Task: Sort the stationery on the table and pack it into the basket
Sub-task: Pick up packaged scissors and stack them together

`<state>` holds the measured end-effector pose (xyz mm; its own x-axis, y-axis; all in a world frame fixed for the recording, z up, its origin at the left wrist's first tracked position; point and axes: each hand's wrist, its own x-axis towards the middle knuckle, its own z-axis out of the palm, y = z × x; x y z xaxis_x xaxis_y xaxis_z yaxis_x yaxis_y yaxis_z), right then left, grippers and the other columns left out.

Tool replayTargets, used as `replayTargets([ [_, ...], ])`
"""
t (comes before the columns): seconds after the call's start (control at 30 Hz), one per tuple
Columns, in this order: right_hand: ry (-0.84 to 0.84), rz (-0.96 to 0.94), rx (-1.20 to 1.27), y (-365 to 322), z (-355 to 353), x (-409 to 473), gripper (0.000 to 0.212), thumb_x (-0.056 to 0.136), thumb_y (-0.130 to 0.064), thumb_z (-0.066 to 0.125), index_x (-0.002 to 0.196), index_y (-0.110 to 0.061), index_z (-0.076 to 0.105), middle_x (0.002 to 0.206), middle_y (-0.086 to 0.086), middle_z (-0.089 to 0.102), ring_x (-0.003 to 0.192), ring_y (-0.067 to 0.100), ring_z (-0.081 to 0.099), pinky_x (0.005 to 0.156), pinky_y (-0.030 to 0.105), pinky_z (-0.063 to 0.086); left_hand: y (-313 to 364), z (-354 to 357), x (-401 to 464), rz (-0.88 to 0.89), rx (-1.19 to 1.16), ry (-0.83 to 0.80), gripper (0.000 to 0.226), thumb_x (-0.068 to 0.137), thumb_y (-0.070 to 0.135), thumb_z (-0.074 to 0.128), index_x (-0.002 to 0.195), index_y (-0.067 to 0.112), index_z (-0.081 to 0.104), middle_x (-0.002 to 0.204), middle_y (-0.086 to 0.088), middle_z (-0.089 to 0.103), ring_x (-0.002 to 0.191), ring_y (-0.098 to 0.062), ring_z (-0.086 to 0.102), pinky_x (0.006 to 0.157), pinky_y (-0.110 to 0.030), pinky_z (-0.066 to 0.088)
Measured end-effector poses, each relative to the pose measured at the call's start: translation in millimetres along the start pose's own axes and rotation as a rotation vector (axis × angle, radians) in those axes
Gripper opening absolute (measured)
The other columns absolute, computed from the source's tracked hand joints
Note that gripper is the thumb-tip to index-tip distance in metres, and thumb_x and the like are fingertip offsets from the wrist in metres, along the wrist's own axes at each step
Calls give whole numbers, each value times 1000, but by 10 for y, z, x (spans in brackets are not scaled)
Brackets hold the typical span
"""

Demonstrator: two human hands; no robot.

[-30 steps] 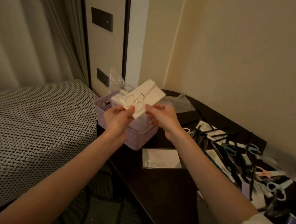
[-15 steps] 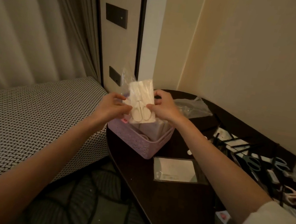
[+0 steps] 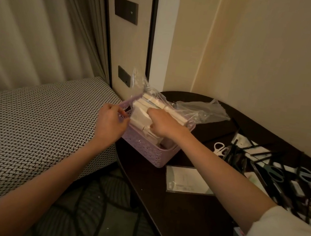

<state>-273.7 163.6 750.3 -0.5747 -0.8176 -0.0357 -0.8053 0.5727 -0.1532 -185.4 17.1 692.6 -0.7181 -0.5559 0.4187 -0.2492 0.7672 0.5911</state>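
A lilac plastic basket (image 3: 146, 149) stands at the left end of the dark table (image 3: 167, 205). White packets (image 3: 140, 113) stand packed on edge inside it, with clear plastic bags (image 3: 198, 110) behind them. My right hand (image 3: 161, 124) reaches down into the basket, its fingers curled round one of the white packets. My left hand (image 3: 110, 124) is at the basket's left rim, fingers curled at the edge; what they hold is hidden. Loose scissors and black pens (image 3: 256, 160) lie in a heap on the right of the table.
A flat clear sleeve with a white card (image 3: 187, 180) lies on the table in front of the basket. A bed with a woven-pattern cover (image 3: 33, 125) adjoins the table's left edge. The walls stand close behind the table, and a curtain hangs at the left.
The white scissors packet that both hands held up above the basket has gone down into it. My right hand followed it in, and my left hand dropped to the basket's rim.
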Motion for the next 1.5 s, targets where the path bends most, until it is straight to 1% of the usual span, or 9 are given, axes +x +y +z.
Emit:
replayTargets([
  [0.17,-148,33,58,-72,-6,83,44,91,2,52,133,-11,45,125,13,51,117,28,49,77,24,31,43,16,51,-61,-38,-46,20,82,18,71,98,9,65,112,-12,56,113,-25,48,93,-32,37],
  [0.43,-245,39,17,-74,12,17,62,91,1,52,147,-11,29,140,15,46,130,30,44,98,33,36,61,15,140,-128,-58,-94,38,75,18,79,105,10,58,116,-13,56,112,-28,50,94,-41,45],
  [0.57,-127,-40,-64,23,-4,-42,23,90,6,50,101,-13,58,91,4,55,97,21,51,69,25,33,53,18,155,-128,-54,-98,41,71,21,82,103,11,58,114,-12,56,108,-27,51,91,-42,46],
  [0.67,-138,-41,-59,58,16,-78,36,90,5,47,69,-23,39,75,-4,44,83,21,48,69,29,36,67,5,145,-131,-47,-104,42,70,22,83,102,12,57,113,-12,56,107,-27,52,90,-44,47],
  [0.77,-246,-10,-94,65,51,-58,19,92,-1,44,101,-3,61,102,10,58,96,28,55,77,32,41,86,-14,129,-139,-53,-112,42,70,21,83,101,13,56,114,-12,56,107,-28,52,91,-45,48],
  [0.97,-431,99,-176,-4,25,-27,50,96,-11,42,144,-2,36,143,16,44,125,31,47,102,42,42,146,-49,82,-85,7,-95,35,79,17,75,107,5,59,116,-15,57,110,-28,51,95,-41,45],
  [1.17,-176,36,113,77,-233,-331,36,92,-2,44,122,-6,63,127,10,60,117,25,55,100,36,43,220,-88,-116,29,-14,-17,25,87,16,65,106,2,61,112,-14,62,107,-27,55,90,-37,44],
  [1.33,144,67,267,380,-474,-1071,30,91,-1,52,118,-6,65,119,10,64,111,20,59,96,30,47,400,-78,-489,293,-106,151,26,88,13,62,111,1,59,113,-13,62,107,-27,55,91,-35,45],
  [1.5,238,244,315,623,-460,-1912,29,95,-5,52,122,-6,63,120,9,66,111,18,60,89,20,42,776,81,-856,470,-227,59,31,85,6,63,115,1,55,112,-15,61,105,-24,56,90,-32,45],
])
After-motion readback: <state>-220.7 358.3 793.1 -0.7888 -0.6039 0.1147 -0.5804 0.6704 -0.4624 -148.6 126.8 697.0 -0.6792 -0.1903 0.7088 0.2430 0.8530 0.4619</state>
